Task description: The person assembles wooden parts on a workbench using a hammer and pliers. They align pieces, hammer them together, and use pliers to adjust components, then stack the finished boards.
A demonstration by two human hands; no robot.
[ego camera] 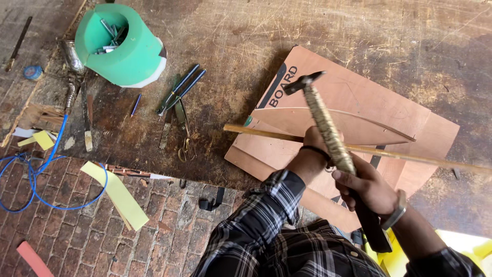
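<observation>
Head view: I look straight down on a scarred wooden workbench point(318, 31), with a brick floor point(102, 241) along its near edge.
Hammer: hammer point(333, 138) raised over the bench, metal head at upper left, handle wrapped in cord and slanting down to the right.
Right hand: right hand point(366, 187) wrapped tight around the lower handle; a metal watch sits on that wrist.
Thin stick: thin stick point(410, 156), long and yellowish, running left to right across the plywood pieces.
Left hand: left hand point(312, 154) closed on the stick near its middle, I think; the hammer handle crosses in front of the fingers, so I cannot see the grip clearly. Dark band on the wrist, plaid sleeve behind it.
Plywood: plywood sheet point(389, 97), reddish, lying flat under the stick, with a curved leaf-shaped offcut on top and more pieces overlapping at the near edge.
Tools to the left: two dark pens or punches point(182, 88) lying together, small scissors point(184, 149) just below them.
Green container: green container point(123, 46) at the far left of the bench, holding metal bits.
Floor: blue cable point(31, 179) looped on the bricks, yellow paper strip point(120, 195) beside it.
</observation>
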